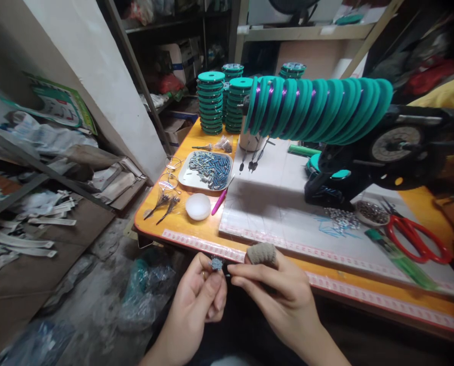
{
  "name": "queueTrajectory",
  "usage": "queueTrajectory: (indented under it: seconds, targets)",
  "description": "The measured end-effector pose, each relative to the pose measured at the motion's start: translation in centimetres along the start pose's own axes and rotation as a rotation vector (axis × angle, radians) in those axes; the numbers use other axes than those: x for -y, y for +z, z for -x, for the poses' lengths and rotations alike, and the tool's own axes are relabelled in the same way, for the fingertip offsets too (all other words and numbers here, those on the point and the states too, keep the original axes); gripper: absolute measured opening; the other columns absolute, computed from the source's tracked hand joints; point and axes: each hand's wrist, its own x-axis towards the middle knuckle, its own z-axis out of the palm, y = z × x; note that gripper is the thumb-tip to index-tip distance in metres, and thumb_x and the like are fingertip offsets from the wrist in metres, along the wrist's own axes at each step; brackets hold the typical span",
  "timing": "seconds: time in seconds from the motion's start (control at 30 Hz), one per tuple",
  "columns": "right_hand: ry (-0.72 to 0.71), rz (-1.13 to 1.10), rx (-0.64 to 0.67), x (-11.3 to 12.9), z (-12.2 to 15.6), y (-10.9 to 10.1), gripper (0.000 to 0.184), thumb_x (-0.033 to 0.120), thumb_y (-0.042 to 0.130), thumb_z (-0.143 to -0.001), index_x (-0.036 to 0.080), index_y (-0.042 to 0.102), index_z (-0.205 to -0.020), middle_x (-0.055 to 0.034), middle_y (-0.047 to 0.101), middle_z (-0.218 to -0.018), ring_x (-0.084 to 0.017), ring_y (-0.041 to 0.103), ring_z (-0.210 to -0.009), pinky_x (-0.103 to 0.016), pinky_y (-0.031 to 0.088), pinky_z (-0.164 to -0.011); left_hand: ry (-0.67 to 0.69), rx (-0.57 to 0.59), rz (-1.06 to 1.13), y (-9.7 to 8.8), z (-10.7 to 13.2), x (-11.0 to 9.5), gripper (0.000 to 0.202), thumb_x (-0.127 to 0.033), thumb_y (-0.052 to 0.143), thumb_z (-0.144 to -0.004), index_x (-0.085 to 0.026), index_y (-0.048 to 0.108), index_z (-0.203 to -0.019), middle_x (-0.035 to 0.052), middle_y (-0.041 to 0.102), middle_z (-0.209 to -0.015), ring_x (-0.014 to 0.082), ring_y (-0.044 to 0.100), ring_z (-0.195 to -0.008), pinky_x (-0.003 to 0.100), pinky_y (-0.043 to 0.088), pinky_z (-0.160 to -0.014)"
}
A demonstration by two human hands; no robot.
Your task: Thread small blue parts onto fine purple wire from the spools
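Observation:
My left hand (198, 295) is curled in front of the table edge, pinching a small bundle of blue beads (216, 263) between thumb and fingers. My right hand (276, 292) meets it from the right, fingers pinched together at the beads; a ribbed brown cover (262, 253) sits on its thumb tip. Whether the right hand grips a thin needle or wire, I cannot make out. Both hands hover just below the orange table's front edge (196, 238).
A white tray of blue beads (207, 170), a white round dish (198, 206), a pink tool (220, 201), a row of teal spools (318, 109) on a machine, stacked teal spools (211, 101), red scissors (417, 236) and a white mat (288, 203) lie on the table. Cluttered shelves stand at left.

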Motion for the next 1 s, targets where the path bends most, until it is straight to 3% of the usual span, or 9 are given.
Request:
queueTrajectory:
  seconds: [0.4, 0.57, 0.67, 0.8, 0.9, 1.0]
  targets:
    - [-0.031, 0.019, 0.031, 0.3, -0.1, 0.1, 0.014, 0.013, 0.072, -0.09, 0.018, 0.078, -0.102, -0.0037, 0.066, -0.08, -0.013, 0.064, -0.07, -0.022, 0.052, -0.06, -0.029, -0.094, -0.126, 0.4, 0.0, -0.5, 0.042, -0.055, 0.065, -0.09, -0.023, 0.041, -0.083, -0.0109, 0.043, -0.055, 0.0046, 0.027, -0.047, 0.019, 0.019, -0.045]
    - [-0.037, 0.104, 0.069, 0.7, 0.0, 0.0, 0.017, 0.011, 0.069, -0.09, 0.02, 0.077, -0.102, -0.0034, 0.066, -0.079, -0.014, 0.063, -0.068, -0.023, 0.05, -0.059, 0.014, -0.112, -0.146, 0.1, 0.3, -0.5, 0.036, -0.051, 0.062, -0.093, -0.022, 0.043, -0.085, -0.0095, 0.044, -0.057, 0.0056, 0.028, -0.049, 0.019, 0.02, -0.046]
    - [-0.009, 0.113, 0.06, 1.4, -0.2, 0.6, 0.012, 0.008, 0.066, -0.086, 0.018, 0.073, -0.087, -0.002, 0.063, -0.073, -0.012, 0.06, -0.063, -0.023, 0.046, -0.056, 0.149, -0.173, -0.177, -0.2, 0.4, 0.1, 0.025, -0.04, 0.058, -0.099, -0.022, 0.047, -0.086, -0.0071, 0.045, -0.063, 0.0068, 0.036, -0.054, 0.019, 0.029, -0.049]
    - [-0.054, 0.189, -0.042, 2.4, -0.7, 2.2, 0.013, 0.006, 0.06, -0.078, 0.017, 0.063, -0.072, 0.0005, 0.054, -0.064, -0.012, 0.052, -0.057, -0.024, 0.038, -0.051, 0.492, -0.317, -0.235, 0.3, -0.1, 0.5, 0.015, -0.026, 0.053, -0.102, -0.024, 0.05, -0.088, -0.0063, 0.048, -0.065, 0.0089, 0.046, -0.058, 0.022, 0.039, -0.054]
    - [-0.087, 0.183, -0.058, 2.6, -1.1, 2.7, 0.013, 0.006, 0.057, -0.076, 0.019, 0.057, -0.071, 0.0017, 0.05, -0.065, -0.011, 0.05, -0.057, -0.024, 0.036, -0.051, 0.669, -0.371, -0.176, 0.8, -0.7, -0.7, 0.014, -0.022, 0.057, -0.1, -0.025, 0.051, -0.087, -0.007, 0.048, -0.062, 0.0095, 0.045, -0.055, 0.022, 0.039, -0.05]
    - [-0.043, 0.147, -0.077, 2.3, -1.2, 2.0, 0.016, 0.006, 0.057, -0.076, 0.02, 0.052, -0.07, 0.0026, 0.046, -0.067, -0.011, 0.048, -0.06, -0.024, 0.036, -0.053, 0.765, -0.528, -0.064, 0.4, -0.9, -2.8, 0.023, -0.023, 0.062, -0.097, -0.022, 0.048, -0.079, -0.008, 0.041, -0.058, 0.0084, 0.036, -0.05, 0.02, 0.031, -0.045]
